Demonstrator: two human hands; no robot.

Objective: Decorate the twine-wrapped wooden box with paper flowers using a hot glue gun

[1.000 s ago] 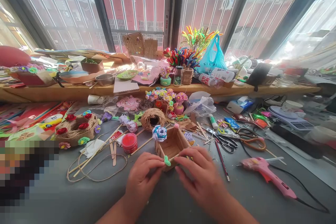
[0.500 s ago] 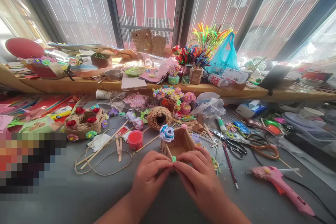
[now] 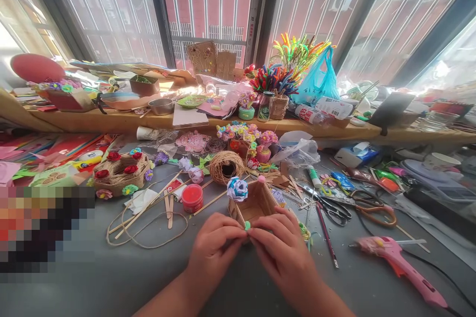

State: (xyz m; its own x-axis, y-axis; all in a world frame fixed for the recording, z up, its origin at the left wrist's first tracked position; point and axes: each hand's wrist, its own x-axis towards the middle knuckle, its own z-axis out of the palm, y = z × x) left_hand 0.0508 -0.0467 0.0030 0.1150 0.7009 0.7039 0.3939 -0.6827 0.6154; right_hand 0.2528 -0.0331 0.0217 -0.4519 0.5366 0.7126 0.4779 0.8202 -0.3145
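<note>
2 hands meet over 1 small green piece at the near corner of a wooden box.
The green piece (image 3: 247,226) sits between the fingertips of the left hand (image 3: 214,240) and the right hand (image 3: 282,242), each with thumb and forefinger pinched on it from its own side. The box (image 3: 268,199) stands open-topped just beyond the hands, its near edge partly hidden by the right fingers. 1 blue-and-white flower (image 3: 237,189) is at its left corner and 1 pink ball (image 3: 261,178) at its far corner. The red tub (image 3: 192,199) stands beyond the left hand; the pencil (image 3: 327,236) and the pink glue gun (image 3: 403,270) lie to the right of the right hand.
</note>
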